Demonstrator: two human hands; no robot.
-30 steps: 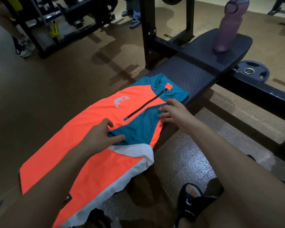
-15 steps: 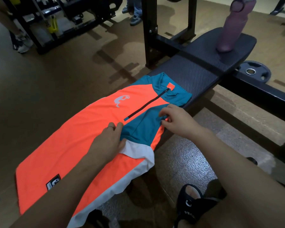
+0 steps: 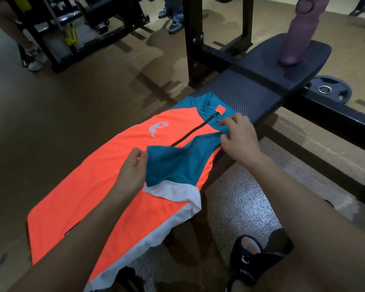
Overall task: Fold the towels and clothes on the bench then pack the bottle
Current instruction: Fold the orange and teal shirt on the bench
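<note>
An orange, teal and white zip-neck shirt (image 3: 97, 182) lies lengthwise on the black bench (image 3: 253, 89), its collar toward the far end. A teal sleeve (image 3: 173, 167) is folded across the chest. My left hand (image 3: 133, 167) pinches the sleeve's left edge. My right hand (image 3: 238, 135) pinches the teal fabric at the shoulder, next to the collar. A purple bottle (image 3: 297, 32) stands upright at the bench's far end, well beyond both hands.
Black rack uprights (image 3: 194, 41) rise beside the bench at the back. A weight plate (image 3: 329, 90) lies on the floor to the right. Other people's shoes (image 3: 175, 20) stand behind the rack. My sandalled foot (image 3: 249, 260) is at the lower right.
The teal sleeve has been drawn further across the chest. My left hand went from resting on it to pinching its edge; my right hand moved up to the shoulder by the collar.
</note>
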